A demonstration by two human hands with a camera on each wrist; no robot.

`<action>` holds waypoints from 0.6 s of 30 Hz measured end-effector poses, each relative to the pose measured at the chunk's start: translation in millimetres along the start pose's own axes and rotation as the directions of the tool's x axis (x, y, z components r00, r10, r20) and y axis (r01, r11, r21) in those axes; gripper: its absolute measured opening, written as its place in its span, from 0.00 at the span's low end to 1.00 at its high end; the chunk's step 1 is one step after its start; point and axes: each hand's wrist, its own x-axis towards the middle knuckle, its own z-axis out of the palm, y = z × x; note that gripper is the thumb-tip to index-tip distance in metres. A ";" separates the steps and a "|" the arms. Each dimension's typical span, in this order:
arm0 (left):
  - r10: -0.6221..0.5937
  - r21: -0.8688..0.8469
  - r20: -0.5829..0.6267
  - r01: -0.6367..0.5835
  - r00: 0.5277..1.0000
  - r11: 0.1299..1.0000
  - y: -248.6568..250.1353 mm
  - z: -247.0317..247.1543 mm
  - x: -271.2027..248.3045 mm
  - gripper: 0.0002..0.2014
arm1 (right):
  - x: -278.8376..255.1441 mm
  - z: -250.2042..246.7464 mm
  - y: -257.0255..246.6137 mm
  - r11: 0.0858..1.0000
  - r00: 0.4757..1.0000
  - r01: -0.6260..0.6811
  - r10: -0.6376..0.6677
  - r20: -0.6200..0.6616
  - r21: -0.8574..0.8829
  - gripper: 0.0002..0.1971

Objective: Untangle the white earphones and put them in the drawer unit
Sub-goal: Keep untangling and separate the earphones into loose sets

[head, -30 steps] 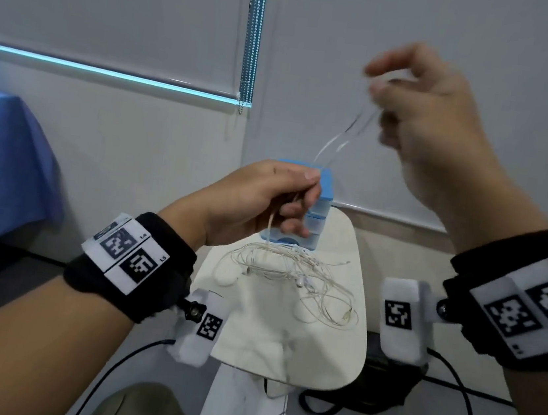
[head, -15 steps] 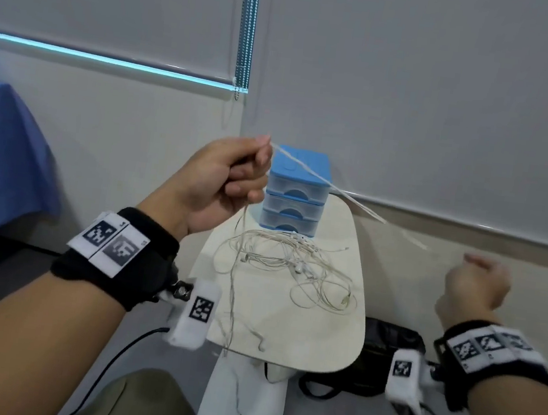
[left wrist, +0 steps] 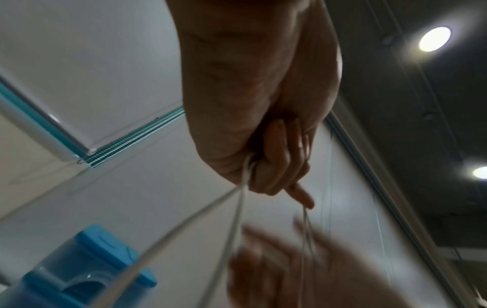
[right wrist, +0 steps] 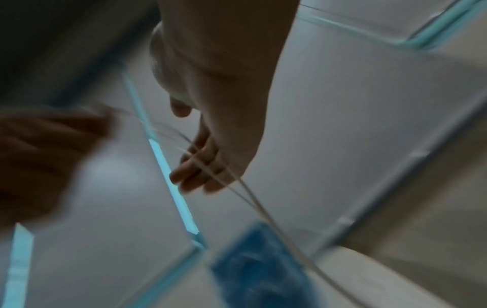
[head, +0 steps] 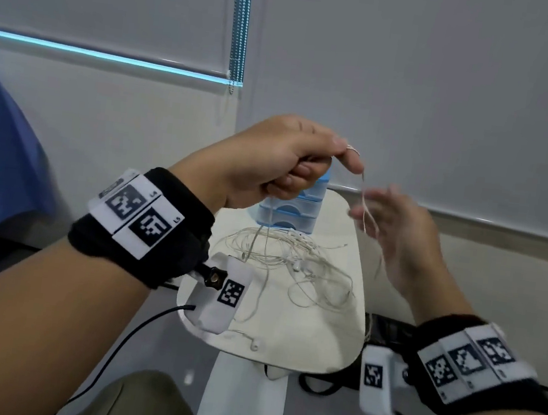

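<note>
White earphones [head: 293,261] are lying tangled on the table [head: 345,347] before the blue drawer unit [head: 294,210]. Raised above them, the left hand [head: 271,162] is pinching one strand. The right hand [head: 397,229] (blurred) is hovering just beside, fingers loosely spread against the dangling cord.

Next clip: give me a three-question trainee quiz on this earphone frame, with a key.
1. True or false: the left hand pinches a white earphone cable.
2. Where does the tangled pile of earphones lie: A) in an open drawer, B) on the white table, C) on the floor?
3. Fill in: the blue drawer unit has all its visible drawers ____.

Key: 1 true; 2 B; 3 closed.
</note>
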 end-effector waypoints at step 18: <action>-0.025 -0.108 -0.075 0.017 0.997 0.994 -12.4 -19.8 -11.7 0.17 | 0.9 14.0 -59.2 0.779 0.931 0.359 -0.262 0.253 -0.515 0.23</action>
